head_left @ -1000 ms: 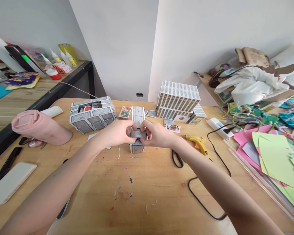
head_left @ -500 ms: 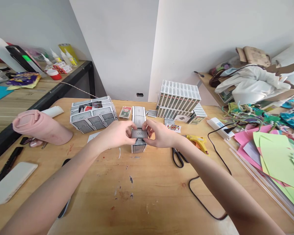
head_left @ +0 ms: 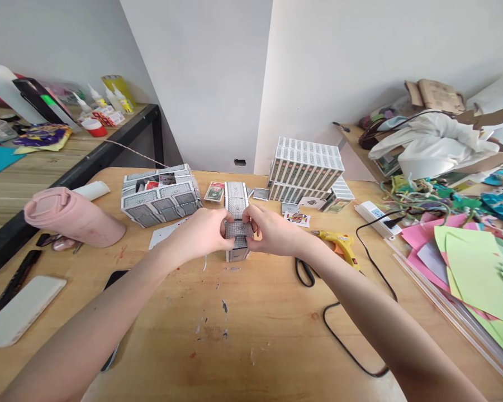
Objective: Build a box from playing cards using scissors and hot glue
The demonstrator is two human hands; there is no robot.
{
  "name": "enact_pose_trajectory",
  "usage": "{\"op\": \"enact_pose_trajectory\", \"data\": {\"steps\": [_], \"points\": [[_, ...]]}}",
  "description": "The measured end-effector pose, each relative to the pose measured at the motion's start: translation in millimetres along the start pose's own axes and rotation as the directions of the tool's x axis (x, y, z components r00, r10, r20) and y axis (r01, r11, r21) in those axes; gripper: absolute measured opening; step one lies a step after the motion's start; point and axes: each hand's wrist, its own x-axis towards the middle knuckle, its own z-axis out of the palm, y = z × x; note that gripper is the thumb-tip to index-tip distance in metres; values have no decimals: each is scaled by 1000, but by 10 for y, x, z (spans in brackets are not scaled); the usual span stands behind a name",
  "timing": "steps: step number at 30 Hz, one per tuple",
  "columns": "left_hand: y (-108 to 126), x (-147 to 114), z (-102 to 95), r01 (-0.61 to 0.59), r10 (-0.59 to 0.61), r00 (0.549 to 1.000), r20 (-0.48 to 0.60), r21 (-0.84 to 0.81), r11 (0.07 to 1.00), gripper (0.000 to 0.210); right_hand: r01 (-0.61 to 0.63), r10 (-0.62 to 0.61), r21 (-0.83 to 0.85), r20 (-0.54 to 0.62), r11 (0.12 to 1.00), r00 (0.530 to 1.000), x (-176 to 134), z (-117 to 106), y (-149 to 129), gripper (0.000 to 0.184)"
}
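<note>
My left hand point(head_left: 205, 230) and my right hand point(head_left: 274, 230) face each other at the middle of the table, fingers closed. Between them they pinch the two sides of a grey-patterned playing card point(head_left: 239, 229), which lies bent over the near part of a narrow model covered in cards point(head_left: 237, 202). The model's rounded far section rises beyond my fingertips, and its near end point(head_left: 236, 255) shows below the thumbs. Some fingertips are hidden behind the card. A red-and-green card pack point(head_left: 214, 192) lies just left of the model.
A card-covered box point(head_left: 161, 204) stands left, beside a pink tumbler point(head_left: 75, 218). Stacked card packs point(head_left: 305, 167) rise back right. Scissors point(head_left: 304, 272), a yellow glue gun point(head_left: 338, 245), a power strip point(head_left: 375, 215) and its black cable lie right. A phone point(head_left: 111, 357) is partly under my left arm.
Both hands keep their grip on the card and have barely moved. The model's far section has shifted very slightly left, and the view has moved a little.
</note>
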Motion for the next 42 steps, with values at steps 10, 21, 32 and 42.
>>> {"op": "enact_pose_trajectory", "data": {"steps": [10,21,32,42], "points": [[-146,-8,-13,-25,35,998,47,-197,980,39,-28,43,272,-49,962,998,-113,64,204,34],[-117,28,22,-14,16,1000,12,-194,981,38,12,24,367,-93,930,995,-106,111,268,32],[-127,10,40,-7,6,1000,-7,-222,975,37,76,-9,416,-163,906,987,-122,190,311,31],[-148,24,55,35,-29,999,23,-330,943,33,136,-35,457,-223,879,974,-118,232,308,27]]}}
